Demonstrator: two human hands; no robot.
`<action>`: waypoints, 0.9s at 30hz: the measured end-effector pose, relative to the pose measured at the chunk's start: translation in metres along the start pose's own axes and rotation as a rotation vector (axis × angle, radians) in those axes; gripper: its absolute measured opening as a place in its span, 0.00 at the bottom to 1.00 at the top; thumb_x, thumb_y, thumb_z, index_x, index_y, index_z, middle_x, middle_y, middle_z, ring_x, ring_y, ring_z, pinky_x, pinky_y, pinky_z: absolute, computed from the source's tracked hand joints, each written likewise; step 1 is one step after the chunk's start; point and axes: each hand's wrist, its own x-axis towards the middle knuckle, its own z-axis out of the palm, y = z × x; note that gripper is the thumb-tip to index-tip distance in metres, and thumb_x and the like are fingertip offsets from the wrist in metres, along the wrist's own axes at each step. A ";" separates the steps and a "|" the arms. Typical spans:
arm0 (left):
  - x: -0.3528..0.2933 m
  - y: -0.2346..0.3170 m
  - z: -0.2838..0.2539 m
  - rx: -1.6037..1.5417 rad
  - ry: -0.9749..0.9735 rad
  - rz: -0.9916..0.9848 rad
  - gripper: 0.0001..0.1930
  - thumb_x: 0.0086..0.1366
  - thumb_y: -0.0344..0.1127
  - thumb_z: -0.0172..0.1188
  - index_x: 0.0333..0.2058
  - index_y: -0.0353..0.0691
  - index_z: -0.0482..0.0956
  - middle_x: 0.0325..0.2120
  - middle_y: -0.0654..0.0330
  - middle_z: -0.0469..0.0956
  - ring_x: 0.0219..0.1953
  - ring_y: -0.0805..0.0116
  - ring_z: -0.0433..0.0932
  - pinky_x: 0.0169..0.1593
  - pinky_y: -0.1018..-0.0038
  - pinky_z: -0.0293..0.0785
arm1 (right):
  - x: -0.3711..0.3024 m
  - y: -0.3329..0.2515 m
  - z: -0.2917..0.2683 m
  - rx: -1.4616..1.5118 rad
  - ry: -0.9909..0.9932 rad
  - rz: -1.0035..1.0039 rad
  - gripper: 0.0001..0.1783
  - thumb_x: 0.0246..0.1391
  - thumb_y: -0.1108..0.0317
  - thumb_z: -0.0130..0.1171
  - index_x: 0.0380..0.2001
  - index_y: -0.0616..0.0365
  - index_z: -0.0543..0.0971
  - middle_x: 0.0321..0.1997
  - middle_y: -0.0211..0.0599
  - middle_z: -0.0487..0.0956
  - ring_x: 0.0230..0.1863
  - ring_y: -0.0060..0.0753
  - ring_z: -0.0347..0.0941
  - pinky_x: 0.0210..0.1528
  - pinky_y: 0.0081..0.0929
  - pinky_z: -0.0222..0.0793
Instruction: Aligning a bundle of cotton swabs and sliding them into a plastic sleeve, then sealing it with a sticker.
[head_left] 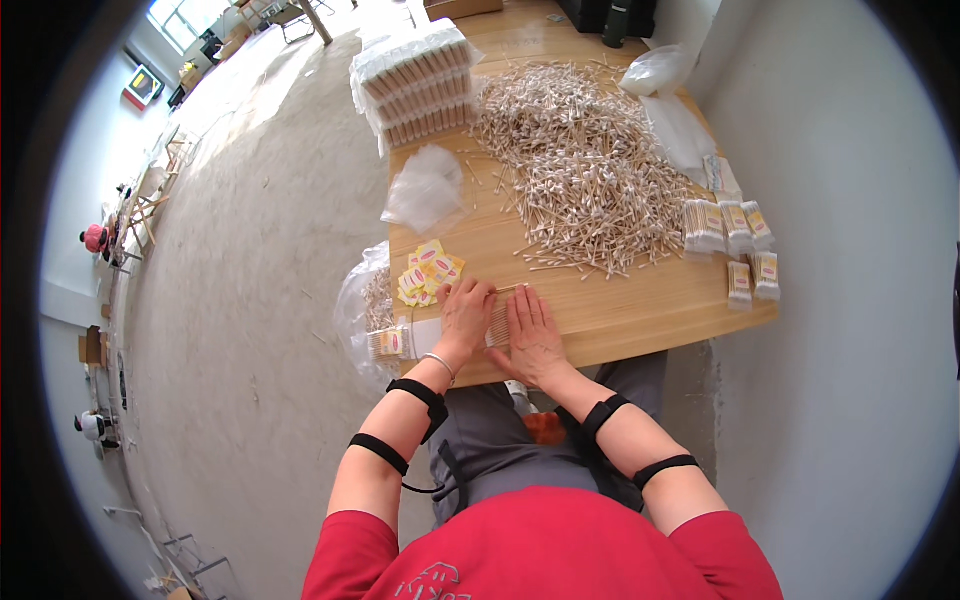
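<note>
Near the table's front edge, a flat row of cotton swabs [498,326] lies between my two hands. My left hand [466,316] has its fingers curled at the row's left side, fingertips on a swab at the far end. My right hand [535,336] lies flat along the row's right side, fingers stretched out and close together. A white strip, perhaps an empty bag [427,334], reaches out from under my left hand. Beside it, at the table's left edge, rests a filled swab pack [389,344]. Small yellow-and-white cards [430,272] are heaped just beyond my left hand.
A large pile of loose swabs [590,160] covers the table's middle and back. Stacked swab bundles [415,80] stand far left, near clear bags [425,188]. Several finished packs [738,228] sit at the right edge, close to the wall [840,250]. A plastic sack [362,300] hangs at left.
</note>
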 end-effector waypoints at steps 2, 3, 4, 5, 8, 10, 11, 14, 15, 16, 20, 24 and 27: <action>-0.001 -0.001 -0.002 -0.017 -0.023 -0.008 0.04 0.56 0.34 0.60 0.32 0.47 0.79 0.28 0.62 0.75 0.39 0.61 0.74 0.47 0.65 0.59 | 0.000 -0.001 0.001 0.006 -0.004 0.009 0.53 0.49 0.37 0.51 0.64 0.70 0.50 0.71 0.57 0.45 0.73 0.50 0.35 0.72 0.43 0.29; -0.001 0.000 -0.003 -0.009 -0.028 -0.012 0.04 0.56 0.34 0.60 0.31 0.46 0.79 0.28 0.62 0.75 0.38 0.61 0.74 0.46 0.65 0.60 | 0.000 0.000 0.000 0.006 -0.008 0.005 0.53 0.49 0.37 0.51 0.64 0.70 0.50 0.71 0.57 0.45 0.73 0.51 0.35 0.72 0.43 0.29; -0.001 0.000 -0.005 -0.001 -0.032 -0.016 0.04 0.56 0.35 0.60 0.31 0.46 0.79 0.28 0.61 0.76 0.38 0.60 0.74 0.46 0.65 0.61 | 0.000 0.000 -0.001 0.007 -0.013 0.002 0.53 0.49 0.37 0.51 0.64 0.70 0.51 0.71 0.56 0.44 0.73 0.51 0.34 0.72 0.43 0.29; -0.002 0.001 -0.006 0.000 -0.031 -0.011 0.04 0.56 0.35 0.60 0.31 0.46 0.79 0.28 0.61 0.76 0.38 0.60 0.74 0.46 0.65 0.61 | 0.000 0.000 -0.002 0.007 -0.008 0.004 0.53 0.49 0.37 0.51 0.64 0.70 0.51 0.71 0.56 0.44 0.73 0.51 0.34 0.72 0.43 0.29; -0.006 -0.004 -0.004 -0.018 -0.030 -0.015 0.05 0.56 0.35 0.60 0.32 0.45 0.80 0.29 0.60 0.76 0.38 0.59 0.74 0.45 0.65 0.62 | 0.000 -0.001 0.000 -0.012 -0.005 -0.004 0.53 0.49 0.37 0.51 0.64 0.71 0.51 0.71 0.56 0.44 0.73 0.51 0.35 0.72 0.43 0.29; -0.005 -0.004 -0.004 -0.034 0.020 -0.016 0.07 0.57 0.35 0.60 0.35 0.45 0.81 0.29 0.59 0.76 0.38 0.58 0.74 0.45 0.64 0.65 | -0.001 -0.001 -0.002 -0.010 -0.003 -0.004 0.53 0.49 0.37 0.52 0.64 0.71 0.51 0.71 0.56 0.45 0.73 0.52 0.35 0.72 0.43 0.30; -0.004 -0.006 -0.005 -0.034 0.019 -0.013 0.07 0.57 0.35 0.60 0.35 0.45 0.81 0.29 0.59 0.76 0.38 0.58 0.74 0.45 0.64 0.65 | 0.000 -0.001 -0.002 -0.010 -0.001 -0.002 0.53 0.49 0.37 0.52 0.64 0.71 0.51 0.71 0.56 0.45 0.73 0.52 0.35 0.72 0.43 0.30; 0.001 -0.009 -0.006 -0.005 -0.049 0.022 0.09 0.58 0.36 0.59 0.38 0.45 0.81 0.31 0.59 0.77 0.39 0.59 0.74 0.44 0.63 0.66 | 0.001 0.000 -0.003 -0.005 -0.023 0.015 0.54 0.49 0.37 0.52 0.64 0.70 0.51 0.71 0.56 0.44 0.73 0.52 0.36 0.72 0.43 0.30; 0.001 -0.010 -0.006 -0.014 -0.036 -0.030 0.09 0.58 0.35 0.58 0.38 0.44 0.81 0.31 0.59 0.78 0.39 0.58 0.74 0.44 0.63 0.67 | 0.000 -0.001 -0.002 -0.008 -0.010 0.008 0.54 0.48 0.37 0.52 0.64 0.70 0.51 0.70 0.56 0.45 0.73 0.52 0.37 0.72 0.43 0.30; 0.002 -0.010 -0.005 -0.023 -0.024 -0.083 0.10 0.58 0.34 0.58 0.38 0.42 0.80 0.32 0.58 0.78 0.39 0.57 0.74 0.44 0.62 0.67 | 0.000 -0.002 0.000 -0.010 0.002 0.001 0.54 0.48 0.36 0.52 0.64 0.70 0.51 0.70 0.56 0.46 0.72 0.52 0.37 0.72 0.43 0.31; -0.007 0.000 -0.001 -0.175 -0.057 -0.070 0.10 0.58 0.32 0.58 0.38 0.40 0.80 0.34 0.56 0.78 0.39 0.54 0.73 0.44 0.62 0.68 | -0.002 0.002 0.005 -0.021 0.019 0.012 0.54 0.47 0.36 0.52 0.64 0.69 0.51 0.70 0.54 0.47 0.72 0.52 0.38 0.72 0.42 0.31; -0.025 0.006 -0.001 -0.180 0.026 0.084 0.08 0.58 0.30 0.58 0.37 0.38 0.79 0.34 0.54 0.76 0.40 0.52 0.72 0.45 0.62 0.68 | 0.000 0.000 0.004 -0.040 0.009 0.009 0.55 0.46 0.36 0.53 0.64 0.69 0.51 0.70 0.53 0.47 0.72 0.51 0.36 0.72 0.43 0.31; -0.027 0.005 -0.003 -0.214 -0.005 0.022 0.07 0.57 0.29 0.58 0.36 0.38 0.79 0.33 0.53 0.75 0.40 0.51 0.72 0.45 0.62 0.68 | 0.000 -0.001 0.005 -0.029 0.001 0.005 0.55 0.46 0.37 0.54 0.64 0.69 0.51 0.70 0.53 0.46 0.72 0.52 0.35 0.72 0.44 0.31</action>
